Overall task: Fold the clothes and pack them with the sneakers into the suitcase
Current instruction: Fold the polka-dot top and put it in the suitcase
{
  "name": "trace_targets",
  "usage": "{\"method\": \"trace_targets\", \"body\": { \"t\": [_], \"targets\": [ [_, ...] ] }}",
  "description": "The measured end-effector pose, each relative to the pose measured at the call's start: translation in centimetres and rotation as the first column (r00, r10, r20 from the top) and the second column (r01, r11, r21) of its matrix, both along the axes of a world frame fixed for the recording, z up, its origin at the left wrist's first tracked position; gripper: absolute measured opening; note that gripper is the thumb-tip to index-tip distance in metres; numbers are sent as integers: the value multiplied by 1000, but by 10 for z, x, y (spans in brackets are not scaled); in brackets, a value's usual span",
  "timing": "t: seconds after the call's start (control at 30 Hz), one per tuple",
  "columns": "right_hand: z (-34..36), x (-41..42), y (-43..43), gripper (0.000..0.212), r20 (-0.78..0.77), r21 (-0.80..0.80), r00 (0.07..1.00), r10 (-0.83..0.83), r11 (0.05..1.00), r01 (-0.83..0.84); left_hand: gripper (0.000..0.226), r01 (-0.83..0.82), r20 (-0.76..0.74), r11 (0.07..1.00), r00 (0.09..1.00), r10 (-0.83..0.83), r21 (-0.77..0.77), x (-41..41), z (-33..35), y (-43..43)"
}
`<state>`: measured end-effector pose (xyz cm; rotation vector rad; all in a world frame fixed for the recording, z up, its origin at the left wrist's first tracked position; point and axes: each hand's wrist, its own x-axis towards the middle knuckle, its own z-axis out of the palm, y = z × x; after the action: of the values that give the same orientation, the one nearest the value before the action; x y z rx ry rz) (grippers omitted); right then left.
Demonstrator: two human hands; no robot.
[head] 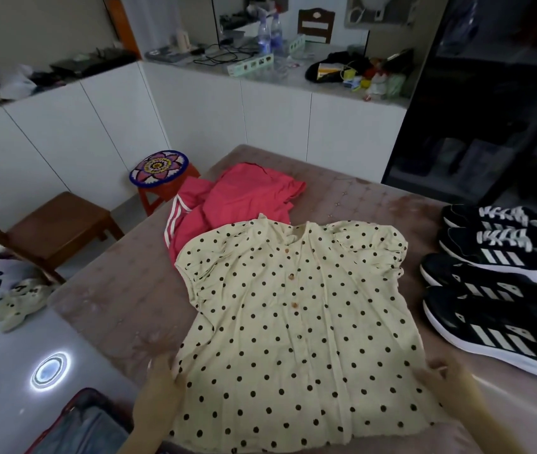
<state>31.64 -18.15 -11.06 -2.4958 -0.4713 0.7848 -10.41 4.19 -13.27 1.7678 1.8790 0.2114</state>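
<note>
Dotted blouse [293,316] flat on table [113,290], buttons up. My left hand [161,375] and right hand [439,376] each pinch a lower side edge, fingers curled on cloth. Pink garment [237,198] just behind; sneakers [496,290] at right; suitcase [77,427] lower left.

The blouse [296,309] lay spread flat on the near middle of the table [113,290], collar toward the far side. A heap of clothes [241,198] lay behind it, far left, partly under its shoulder. Four sneakers [496,280] stood in a row at the right, apart from the blouse. The left hand [159,385] and right hand [440,385] touched its near side edges. A suitcase [77,427] lay below at near left.
</note>
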Motion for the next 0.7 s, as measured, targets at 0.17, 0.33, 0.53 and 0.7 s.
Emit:
{"method": "trace_targets", "body": {
  "t": [0.17, 0.33, 0.53, 0.7],
  "targets": [
    [0, 4, -9, 50, 57, -210, 996, 69, 976, -56, 52, 25, 24, 998, 999, -26, 53, 27, 6, 24],
    [10, -53, 29, 51, 373, -193, 825, 423, 906, -377, 41, -59, 277, 997, 959, 69, -42, 64, 33, 81],
    [26, -201, 115, 41, 247, -1, 527, 813, 544, -839, 32, -200, 407, 963, 876, 258, -179, 74, 56, 142],
    [30, -292, 149, 45, -21, 117, 353, 936, 352, -929, 22, -148, 479, 939, 829, 288, -310, 71, 41, 166]
  ]
}}
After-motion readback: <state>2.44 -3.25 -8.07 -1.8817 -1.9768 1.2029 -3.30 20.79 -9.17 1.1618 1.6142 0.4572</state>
